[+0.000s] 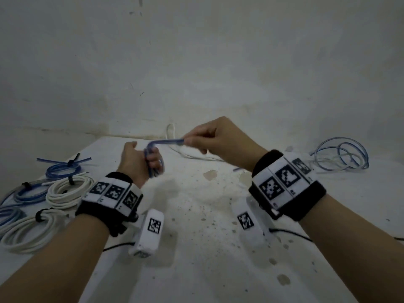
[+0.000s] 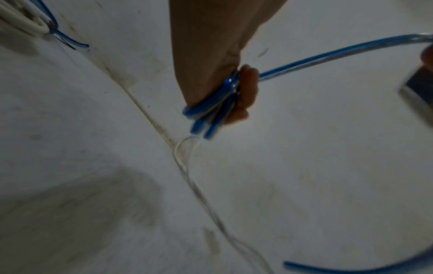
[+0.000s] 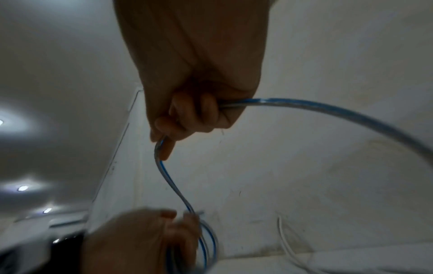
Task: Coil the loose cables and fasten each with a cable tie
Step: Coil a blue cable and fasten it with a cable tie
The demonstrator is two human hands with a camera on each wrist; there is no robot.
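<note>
Blue cable (image 1: 166, 141) looped around gripping left hand (image 1: 140, 162), right hand (image 1: 215, 136) pinching its tail

A bare, unfinished-looking room, more a makeshift work corner than a home or office. The white table (image 1: 196, 215) is the landmark: its top is speckled and blotched with brownish stains. Behind the table rises a plain whitewashed wall (image 1: 218, 62), scuffed, marked and discoloured near where it meets the table. At the table's left edge lie several bundled coils of cable (image 1: 65, 191), white and blue, each cinched with a black tie. At the table's far right sits a loose tangle of blue cable (image 1: 343, 155). The right wrist view shows a pale ceiling with small recessed lights (image 3: 22, 188) above the table.
</note>
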